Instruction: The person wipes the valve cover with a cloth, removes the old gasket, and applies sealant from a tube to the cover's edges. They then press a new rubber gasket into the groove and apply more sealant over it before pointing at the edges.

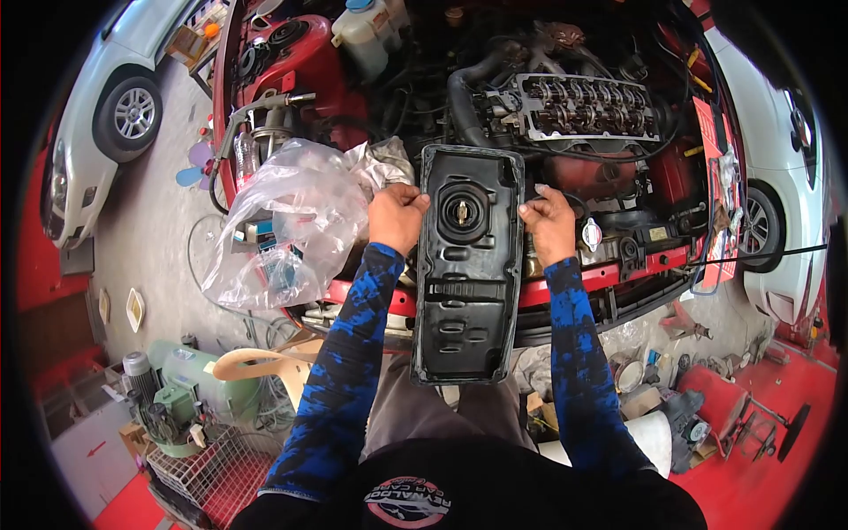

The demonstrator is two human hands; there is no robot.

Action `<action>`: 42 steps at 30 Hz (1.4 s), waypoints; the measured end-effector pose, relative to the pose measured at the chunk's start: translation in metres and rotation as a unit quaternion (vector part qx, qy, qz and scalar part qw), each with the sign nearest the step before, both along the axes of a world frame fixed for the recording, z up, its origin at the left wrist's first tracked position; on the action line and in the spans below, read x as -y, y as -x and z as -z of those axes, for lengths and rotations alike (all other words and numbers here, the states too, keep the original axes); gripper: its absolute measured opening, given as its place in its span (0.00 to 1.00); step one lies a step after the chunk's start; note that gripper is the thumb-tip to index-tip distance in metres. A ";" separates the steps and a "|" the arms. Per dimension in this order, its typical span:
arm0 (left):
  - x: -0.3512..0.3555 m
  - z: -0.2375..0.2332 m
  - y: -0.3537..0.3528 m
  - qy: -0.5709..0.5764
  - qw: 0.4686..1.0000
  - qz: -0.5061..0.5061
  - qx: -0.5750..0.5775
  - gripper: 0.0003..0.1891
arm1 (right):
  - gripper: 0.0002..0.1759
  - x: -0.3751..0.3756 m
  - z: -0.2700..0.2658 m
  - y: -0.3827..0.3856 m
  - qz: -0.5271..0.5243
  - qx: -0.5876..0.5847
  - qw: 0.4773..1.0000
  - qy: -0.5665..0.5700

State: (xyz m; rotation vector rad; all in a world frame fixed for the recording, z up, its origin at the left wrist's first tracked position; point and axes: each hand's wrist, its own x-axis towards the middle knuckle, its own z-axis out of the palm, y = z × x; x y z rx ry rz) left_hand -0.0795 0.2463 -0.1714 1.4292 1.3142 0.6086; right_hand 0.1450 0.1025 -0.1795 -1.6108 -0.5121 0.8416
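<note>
A black valve cover (468,265), long and rectangular with a raised rim, is held up in front of me between both hands. Its hollow side, with a round ring and a brass-coloured piece in its centre, faces me. My left hand (397,216) pinches the left edge near the upper half. On the opposite edge, my right hand (549,223) is closed with thumb and fingertips at the rim. Beyond the cover, the open cylinder head (587,106) shows its rows of rocker parts. A crumpled cloth (382,163) lies just beyond my left hand.
A clear plastic bag (296,221) with boxes rests on the car's left front. A radiator cap (591,233) sits right of my right hand. A red tray of tools (717,185) lies along the right fender. A green compressor (199,384) stands on the floor at lower left.
</note>
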 end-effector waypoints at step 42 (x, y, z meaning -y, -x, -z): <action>0.029 -0.005 0.013 -0.189 0.980 0.023 -0.053 0.15 | 0.28 0.012 -0.017 -0.004 -0.027 0.057 0.992 0.114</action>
